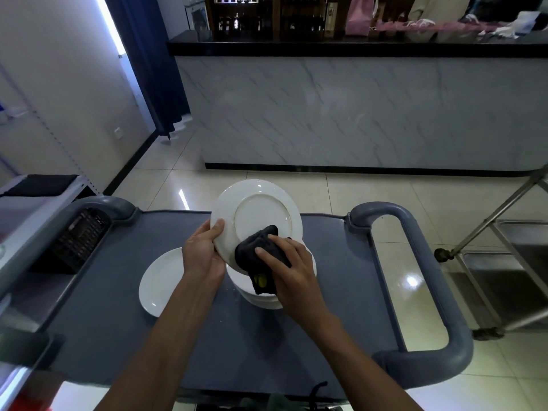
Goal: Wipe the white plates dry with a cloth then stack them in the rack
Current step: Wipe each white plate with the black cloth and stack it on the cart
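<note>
A white plate (pixel 256 213) is tilted up above the cart with its underside toward me. My left hand (pixel 203 250) grips its left rim, thumb on the back. My right hand (pixel 289 268) holds a dark cloth (pixel 259 252) bunched against the plate's lower edge. Under that hand stands a stack of white plates (pixel 261 298), partly hidden. A single white plate (pixel 161 281) lies flat on the cart to the left, partly behind my left forearm.
The grey cart top (pixel 267 345) has raised handles at left (pixel 109 204) and right (pixel 421 262). A black slatted crate (pixel 80 240) sits left of the cart. A metal frame stand (pixel 510 256) is on the right. A marble counter (pixel 355 114) stands ahead.
</note>
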A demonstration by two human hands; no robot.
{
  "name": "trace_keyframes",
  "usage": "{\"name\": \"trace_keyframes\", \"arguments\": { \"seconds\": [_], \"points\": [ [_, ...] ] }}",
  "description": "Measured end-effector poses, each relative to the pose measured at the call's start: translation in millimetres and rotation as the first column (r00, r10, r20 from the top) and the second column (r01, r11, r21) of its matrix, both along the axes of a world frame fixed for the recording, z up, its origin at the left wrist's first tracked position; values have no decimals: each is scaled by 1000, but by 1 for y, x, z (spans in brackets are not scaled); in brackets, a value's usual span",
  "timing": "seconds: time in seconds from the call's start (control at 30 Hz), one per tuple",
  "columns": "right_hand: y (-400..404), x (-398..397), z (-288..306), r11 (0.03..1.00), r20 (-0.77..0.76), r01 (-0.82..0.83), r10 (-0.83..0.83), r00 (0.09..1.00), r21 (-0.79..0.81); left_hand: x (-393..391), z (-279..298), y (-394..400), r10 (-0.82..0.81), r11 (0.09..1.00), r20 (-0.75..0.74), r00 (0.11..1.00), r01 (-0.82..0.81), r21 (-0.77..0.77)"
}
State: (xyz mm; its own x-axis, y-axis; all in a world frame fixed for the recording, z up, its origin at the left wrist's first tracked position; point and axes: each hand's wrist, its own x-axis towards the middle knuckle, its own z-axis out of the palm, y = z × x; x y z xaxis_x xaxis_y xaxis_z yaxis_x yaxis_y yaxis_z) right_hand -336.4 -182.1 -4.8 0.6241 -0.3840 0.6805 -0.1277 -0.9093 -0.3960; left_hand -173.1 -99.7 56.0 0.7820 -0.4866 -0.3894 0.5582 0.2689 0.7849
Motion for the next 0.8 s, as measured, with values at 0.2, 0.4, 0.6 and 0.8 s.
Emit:
{"name": "trace_keyframes", "arguments": {
  "seconds": [0.2, 0.4, 0.6, 0.8],
  "points": [
    [-8, -2, -5, 987, 88, 42, -56, 995, 156, 3, 0, 1, -20, 1000, 4, 1000, 20, -20],
    [-31, -1, 8, 931, 80, 107, -143, 986, 350, 9, 0, 9, -93, 995, 63, 994, 94, -17],
    [-63, 10, 40, 854, 86, 134, -203, 975, 503, 6, -4, 17, -160, 987, 79, 984, 162, -19],
    [-82, 20, 60, 870, -6, 125, -139, 990, 478, 0, -9, 18, -228, 974, 122, 966, 227, 26]
  ]
}}
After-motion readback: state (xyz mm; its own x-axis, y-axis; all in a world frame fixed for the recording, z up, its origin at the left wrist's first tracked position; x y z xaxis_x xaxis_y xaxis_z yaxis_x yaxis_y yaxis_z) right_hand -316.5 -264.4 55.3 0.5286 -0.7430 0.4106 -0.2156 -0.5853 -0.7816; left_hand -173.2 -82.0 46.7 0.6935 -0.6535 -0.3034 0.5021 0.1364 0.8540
